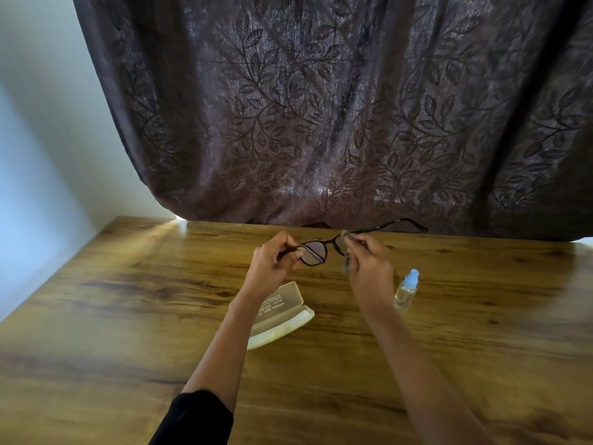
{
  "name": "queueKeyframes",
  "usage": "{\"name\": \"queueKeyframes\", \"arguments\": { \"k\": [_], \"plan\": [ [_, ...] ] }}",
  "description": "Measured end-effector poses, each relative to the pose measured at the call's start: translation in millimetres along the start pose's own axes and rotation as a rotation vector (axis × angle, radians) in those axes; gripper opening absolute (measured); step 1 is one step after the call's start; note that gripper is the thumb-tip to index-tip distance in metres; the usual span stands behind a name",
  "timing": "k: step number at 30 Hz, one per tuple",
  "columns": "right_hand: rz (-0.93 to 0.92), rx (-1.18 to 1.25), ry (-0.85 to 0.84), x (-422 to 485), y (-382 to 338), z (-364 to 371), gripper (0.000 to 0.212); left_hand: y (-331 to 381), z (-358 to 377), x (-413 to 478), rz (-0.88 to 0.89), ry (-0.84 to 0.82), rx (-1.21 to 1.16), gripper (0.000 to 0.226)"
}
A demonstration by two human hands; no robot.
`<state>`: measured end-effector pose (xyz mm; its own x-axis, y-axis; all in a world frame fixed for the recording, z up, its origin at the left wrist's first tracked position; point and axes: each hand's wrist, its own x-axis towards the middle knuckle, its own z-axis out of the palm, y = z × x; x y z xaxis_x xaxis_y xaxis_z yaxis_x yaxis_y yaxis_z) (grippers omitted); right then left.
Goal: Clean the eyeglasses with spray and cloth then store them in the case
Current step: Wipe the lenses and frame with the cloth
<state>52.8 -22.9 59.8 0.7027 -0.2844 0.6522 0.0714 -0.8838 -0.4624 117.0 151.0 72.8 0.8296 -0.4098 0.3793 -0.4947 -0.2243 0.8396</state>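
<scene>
Dark thin-framed eyeglasses (313,253) are held up off the glossy wooden table (128,316), prob. so both lens faces can be wiped: L hand (276,256) grips the frame end at 9 o'clock to steady it, R hand (369,261) at 3 o'clock pinches a small grey-green cloth (346,268) round the other lens. Open cream plastic case (282,313) lies at 6 o'clock of L hand, ready for storing; clear blue-capped spray bottle (406,290) stands at 4 o'clock of R hand, untouched.
</scene>
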Motion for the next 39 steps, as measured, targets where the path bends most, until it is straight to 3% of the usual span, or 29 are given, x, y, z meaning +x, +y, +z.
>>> {"name": "queueKeyframes", "arguments": {
  "k": [5,10,14,18,25,32,36,39],
  "plan": [
    [0.122,0.045,0.047,8,9,-3,0.022,8,3,4,-0.033,0.008,0.021,0.004],
    [0.357,0.222,0.144,7,13,-5,0.021,17,-3,10,-0.052,0.153,0.126,0.009],
    [0.516,0.391,0.207,12,12,-14,0.02,18,-3,12,0.027,0.271,0.333,0.015],
    [0.565,0.433,0.232,12,11,-17,0.02,20,1,13,0.043,0.295,0.473,0.016],
    [0.329,0.227,0.327,8,1,-22,0.02,32,8,10,-0.059,0.305,0.589,0.016],
    [0.203,0.222,0.423,15,-16,-31,0.022,34,8,6,-0.066,0.299,0.638,0.017],
    [-0.092,0.218,0.19,13,-36,-18,0.025,36,14,7,-0.062,0.236,0.661,0.018],
    [-0.154,0.224,-0.03,8,-39,-1,0.028,36,17,7,-0.045,0.21,0.683,0.015]
  ]
}}
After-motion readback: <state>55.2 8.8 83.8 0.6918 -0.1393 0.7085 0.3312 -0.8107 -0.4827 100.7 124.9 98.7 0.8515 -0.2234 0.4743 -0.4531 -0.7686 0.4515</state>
